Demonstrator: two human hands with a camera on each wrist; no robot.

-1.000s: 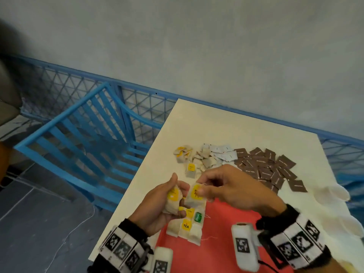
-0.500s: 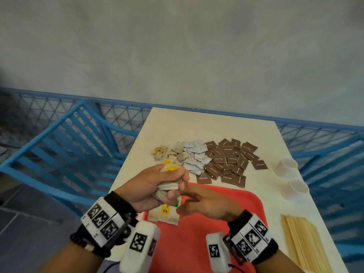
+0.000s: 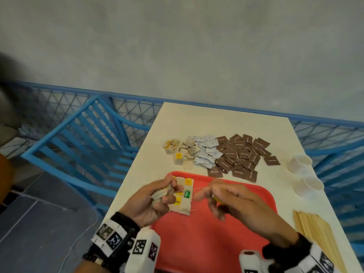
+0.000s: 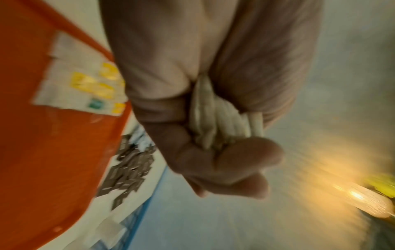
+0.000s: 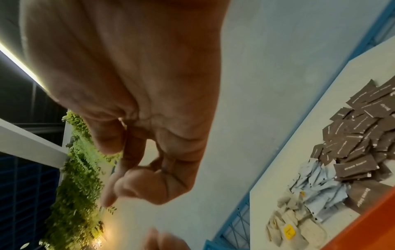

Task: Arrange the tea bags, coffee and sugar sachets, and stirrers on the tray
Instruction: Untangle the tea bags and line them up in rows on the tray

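A red tray point(image 3: 212, 239) lies at the table's near edge. Several tea bags point(image 3: 184, 194) with yellow and green tags lie in a row at its far left corner. My left hand point(image 3: 167, 192) hovers over that corner and grips a bunch of beige tea bags point(image 4: 213, 121) in its curled fingers. Just to the right, my right hand point(image 3: 208, 192) is above the tray and pinches a thin tea bag string, with a bit of yellow tag under the fingers. In the right wrist view the thumb and forefinger point(image 5: 132, 169) are pressed together.
Beyond the tray lie loose tea bags point(image 3: 179, 148), white sugar sachets point(image 3: 204, 152) and brown coffee sachets point(image 3: 242, 154). Two paper cups point(image 3: 300, 162) stand at the right edge, wooden stirrers point(image 3: 319, 241) lie near right. A blue chair point(image 3: 82, 146) stands left of the table.
My right hand has drawn away to the right from the left hand, with a string between them. The left hand keeps its bunch and now sits over the tray's left corner.
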